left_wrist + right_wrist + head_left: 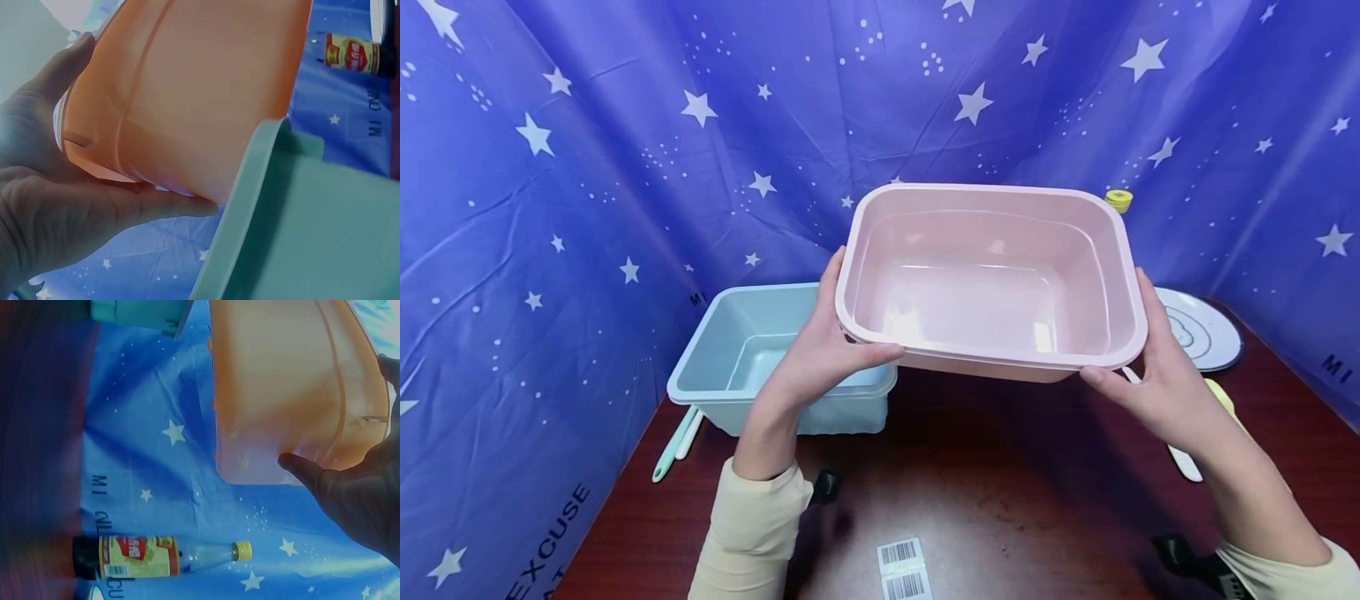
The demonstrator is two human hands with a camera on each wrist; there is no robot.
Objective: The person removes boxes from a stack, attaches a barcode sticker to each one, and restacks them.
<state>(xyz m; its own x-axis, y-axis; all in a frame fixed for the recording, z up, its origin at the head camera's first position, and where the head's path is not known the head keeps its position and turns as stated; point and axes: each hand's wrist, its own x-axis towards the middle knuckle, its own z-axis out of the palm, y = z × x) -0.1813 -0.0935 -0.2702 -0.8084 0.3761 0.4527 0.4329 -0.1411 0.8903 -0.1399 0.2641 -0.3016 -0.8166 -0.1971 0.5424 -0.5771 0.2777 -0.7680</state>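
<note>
A pink plastic basin (992, 296) is held up above the table, tilted so its inside faces the head camera. My left hand (820, 346) grips its left end, thumb on the near rim. At the opposite end my right hand (1176, 392) grips it, thumb also on the near rim. Both wrist views show the basin's outer wall, orange-tinted there. A light blue basin (715, 367) stands on the table behind my left hand, which covers part of it. Its rim (250, 181) crosses the left wrist view.
A bottle (140, 556) with a yellow cap stands near the starry curtain (700, 167). At right are a white plate (1213, 333), a yellow-ended utensil (1220, 393) and a white handle (1185, 463). Green (673, 446) and white handles (689, 435) lie left; a barcode label (904, 569) is in front.
</note>
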